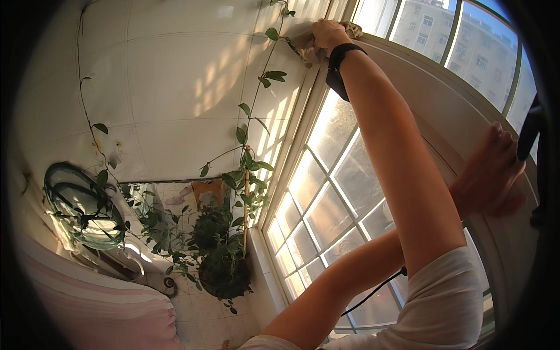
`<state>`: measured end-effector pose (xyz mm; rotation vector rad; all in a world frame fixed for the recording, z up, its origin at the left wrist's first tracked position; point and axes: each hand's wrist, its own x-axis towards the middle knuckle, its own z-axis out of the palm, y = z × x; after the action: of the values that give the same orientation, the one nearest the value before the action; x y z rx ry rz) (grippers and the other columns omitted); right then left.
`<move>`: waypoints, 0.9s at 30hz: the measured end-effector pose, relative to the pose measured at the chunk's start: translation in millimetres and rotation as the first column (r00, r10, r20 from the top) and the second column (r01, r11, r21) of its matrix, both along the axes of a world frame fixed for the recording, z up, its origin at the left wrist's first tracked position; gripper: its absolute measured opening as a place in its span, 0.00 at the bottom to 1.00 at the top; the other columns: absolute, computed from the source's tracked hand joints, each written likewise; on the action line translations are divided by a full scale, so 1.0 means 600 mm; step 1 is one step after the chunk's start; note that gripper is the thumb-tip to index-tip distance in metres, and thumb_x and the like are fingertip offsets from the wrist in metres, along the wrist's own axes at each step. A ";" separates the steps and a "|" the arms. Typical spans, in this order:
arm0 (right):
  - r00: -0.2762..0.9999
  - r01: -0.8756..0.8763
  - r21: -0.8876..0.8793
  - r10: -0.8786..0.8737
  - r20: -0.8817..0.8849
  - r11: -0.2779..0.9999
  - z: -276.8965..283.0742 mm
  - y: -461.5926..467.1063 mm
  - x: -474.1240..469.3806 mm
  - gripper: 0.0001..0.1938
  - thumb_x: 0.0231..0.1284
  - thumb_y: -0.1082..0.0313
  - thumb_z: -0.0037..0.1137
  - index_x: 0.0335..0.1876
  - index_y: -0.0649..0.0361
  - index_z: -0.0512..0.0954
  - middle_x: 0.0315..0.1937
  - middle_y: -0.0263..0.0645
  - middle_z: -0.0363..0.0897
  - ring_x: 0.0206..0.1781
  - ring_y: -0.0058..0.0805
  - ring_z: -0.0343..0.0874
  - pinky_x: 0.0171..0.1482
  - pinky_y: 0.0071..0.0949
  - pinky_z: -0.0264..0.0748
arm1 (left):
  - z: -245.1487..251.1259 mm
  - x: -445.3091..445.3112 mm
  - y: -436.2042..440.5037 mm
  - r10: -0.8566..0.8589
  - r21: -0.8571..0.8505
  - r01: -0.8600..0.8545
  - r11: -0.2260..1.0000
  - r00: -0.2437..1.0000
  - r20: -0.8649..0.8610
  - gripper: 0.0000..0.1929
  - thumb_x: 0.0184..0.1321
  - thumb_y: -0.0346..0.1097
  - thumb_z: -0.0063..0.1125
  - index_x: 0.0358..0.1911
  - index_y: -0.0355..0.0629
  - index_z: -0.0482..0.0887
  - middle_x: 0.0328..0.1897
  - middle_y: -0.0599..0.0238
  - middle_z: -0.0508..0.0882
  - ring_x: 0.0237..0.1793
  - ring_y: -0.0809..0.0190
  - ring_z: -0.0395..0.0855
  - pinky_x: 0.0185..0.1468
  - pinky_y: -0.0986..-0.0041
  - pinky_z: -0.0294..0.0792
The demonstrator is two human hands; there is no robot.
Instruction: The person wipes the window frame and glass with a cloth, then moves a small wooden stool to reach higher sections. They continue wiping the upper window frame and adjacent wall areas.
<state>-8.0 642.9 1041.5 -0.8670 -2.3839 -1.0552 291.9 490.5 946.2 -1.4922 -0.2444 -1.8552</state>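
Note:
My arms cross in front of the window. My right hand point(329, 33), wearing a black wristband point(340, 65), presses a crumpled brownish cloth point(308, 48) at the upper corner where the window frame meets the tiled wall. Part of the cloth shows beyond the fingers on both sides. Reaching beneath the right arm, my left hand point(488, 175) is over the pale window frame point(442, 92) at the right. It is blurred, its fingers look spread, and no object shows in it. I cannot tell whether it touches the frame.
A climbing vine point(251, 131) runs up the tiled wall point(183, 78) beside my right hand. Below stand a bushy potted plant point(225, 271) and a coiled green hose point(83, 205). Pink striped fabric point(100, 302) lies lower left. The gridded window point(328, 214) is beneath my arms.

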 end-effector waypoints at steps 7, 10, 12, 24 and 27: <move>0.998 -0.026 -0.023 0.025 -0.051 0.999 0.001 -0.046 0.055 0.19 0.53 0.62 0.63 0.53 0.53 0.82 0.53 0.43 0.81 0.57 0.43 0.80 0.54 0.42 0.79 | 0.014 0.013 0.009 0.051 -0.014 -0.051 0.999 0.999 0.000 0.24 0.54 0.57 0.60 0.43 0.43 0.80 0.44 0.63 0.80 0.48 0.56 0.76 0.61 0.57 0.62; 0.980 0.048 -0.029 -0.042 0.193 0.998 0.019 -0.096 0.116 0.21 0.59 0.54 0.59 0.56 0.52 0.81 0.56 0.43 0.80 0.60 0.41 0.79 0.56 0.40 0.77 | 0.022 0.015 0.017 0.080 -0.008 -0.080 0.997 0.997 0.011 0.24 0.54 0.57 0.61 0.43 0.44 0.80 0.44 0.63 0.80 0.49 0.56 0.76 0.62 0.57 0.62; 0.929 0.105 -0.013 -0.094 0.359 0.994 0.030 -0.140 0.170 0.20 0.63 0.52 0.53 0.56 0.52 0.80 0.56 0.44 0.80 0.60 0.40 0.78 0.56 0.37 0.77 | 0.023 0.017 0.022 0.098 -0.010 -0.098 0.995 0.995 0.013 0.24 0.53 0.57 0.61 0.43 0.44 0.81 0.44 0.63 0.80 0.49 0.56 0.76 0.62 0.57 0.62; 0.987 0.121 -0.495 -0.159 -0.035 0.860 0.053 -0.306 0.429 0.17 0.56 0.58 0.61 0.50 0.52 0.84 0.51 0.43 0.83 0.55 0.42 0.82 0.55 0.40 0.78 | -0.075 0.026 -0.108 0.025 -0.405 -0.017 0.914 1.000 0.013 0.28 0.56 0.50 0.61 0.57 0.42 0.74 0.58 0.56 0.75 0.60 0.48 0.70 0.71 0.53 0.55; 0.973 0.081 -0.313 -0.144 -0.182 0.946 0.050 -0.310 0.482 0.15 0.57 0.64 0.58 0.49 0.55 0.84 0.49 0.44 0.84 0.53 0.44 0.83 0.52 0.41 0.79 | -0.182 0.083 -0.157 0.102 -0.543 -0.062 0.837 0.994 0.044 0.29 0.60 0.39 0.58 0.64 0.38 0.69 0.68 0.46 0.68 0.71 0.39 0.59 0.73 0.49 0.52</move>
<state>281.3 456.8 1071.2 -1.1702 -2.3787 -0.6078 341.5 396.2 837.1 -1.7457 -0.9218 -1.8568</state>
